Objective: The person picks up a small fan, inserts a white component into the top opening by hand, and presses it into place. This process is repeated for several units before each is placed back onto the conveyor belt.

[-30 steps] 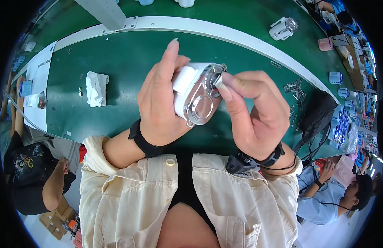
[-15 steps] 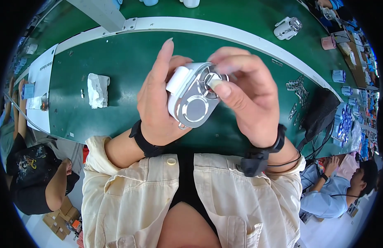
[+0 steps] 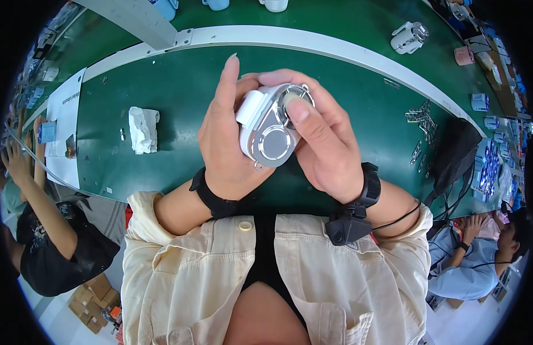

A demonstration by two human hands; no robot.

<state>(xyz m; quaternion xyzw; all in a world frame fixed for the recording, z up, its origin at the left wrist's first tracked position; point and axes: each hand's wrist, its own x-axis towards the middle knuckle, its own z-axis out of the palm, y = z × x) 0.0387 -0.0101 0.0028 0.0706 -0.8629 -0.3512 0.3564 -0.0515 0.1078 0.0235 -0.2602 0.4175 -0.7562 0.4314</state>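
A small white device (image 3: 274,146) with a glossy silver face is held up over the green table. Its face carries a round silver disc at the lower end and a round recess at the upper end; a white handle-like part sticks out on the left side. My left hand (image 3: 221,135) is wrapped round its left side and underside, index finger pointing up. My right hand (image 3: 331,146) grips the upper right side, the thumb pressed into the upper recess. That thumb hides most of the recess, so whether something small lies under it I cannot tell.
Crumpled white tissue (image 3: 144,130) and a small metal clip (image 3: 122,134) lie at left. At right are several metal clips (image 3: 421,119) and a black mesh pouch (image 3: 457,155) with cords. A white rail (image 3: 289,40) crosses behind; another white device (image 3: 409,38) stands beyond it. People sit on both sides.
My right hand has moved in closer round the device, its fingers going behind it and the thumb pressing onto the upper recess. The left hand keeps its hold.
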